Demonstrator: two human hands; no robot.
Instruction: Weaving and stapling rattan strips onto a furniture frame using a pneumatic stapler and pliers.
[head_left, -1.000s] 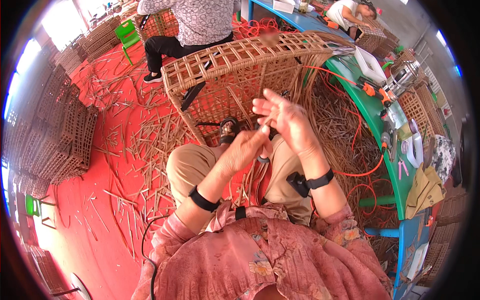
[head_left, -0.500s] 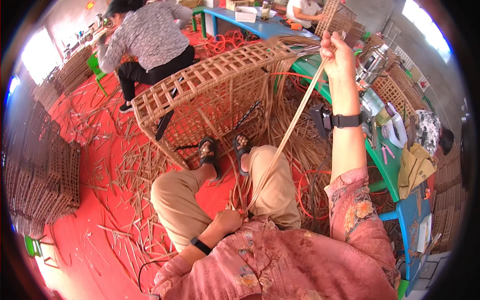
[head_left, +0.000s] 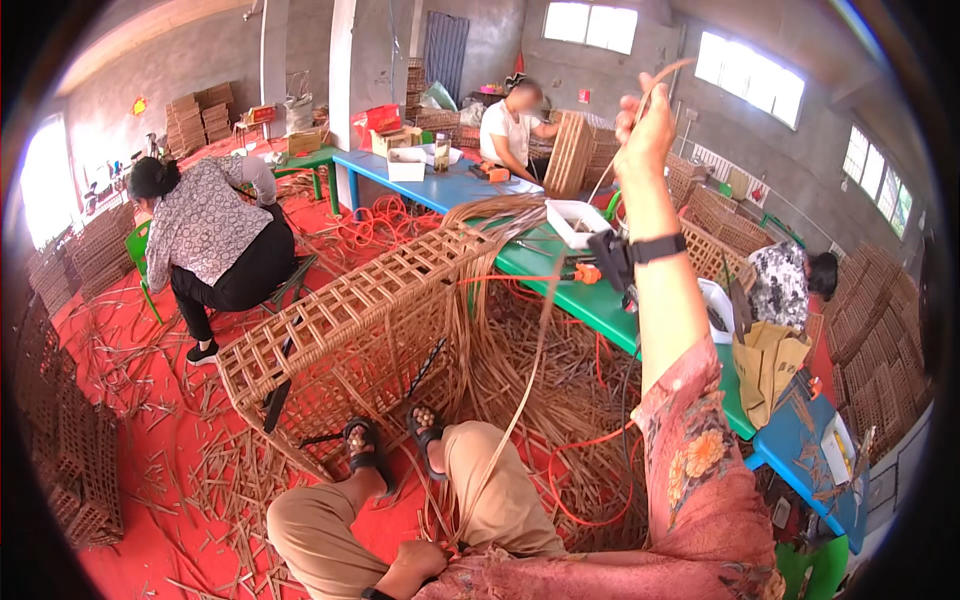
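Observation:
My right hand (head_left: pixel 645 130) is raised high with its fingers closed round a thin, pale-brown rattan strip (head_left: pixel 512 425). The strip's end curls out above the fist, and its length slants down across my knee to my lap. There my left hand (head_left: pixel 420 558) lies closed by the strip's lower part, low between my thighs; its fingertips are partly hidden. In front of my sandalled feet a woven rattan basket (head_left: pixel 335 375) rests on its side, with an open grid along the top edge. A bundle of loose strips (head_left: pixel 490 300) hangs from its right end.
Cut strips litter the red floor (head_left: pixel 170 480). To the right runs a green table (head_left: pixel 570 290) with tools and white trays, joining a blue table (head_left: pixel 425 180). An orange hose (head_left: pixel 590 440) loops nearby. Co-workers sit around; stacked baskets (head_left: pixel 65 430) stand at left.
The view has tilted up, showing more of the room. My right hand has risen further with the strip. My left hand stays at my lap.

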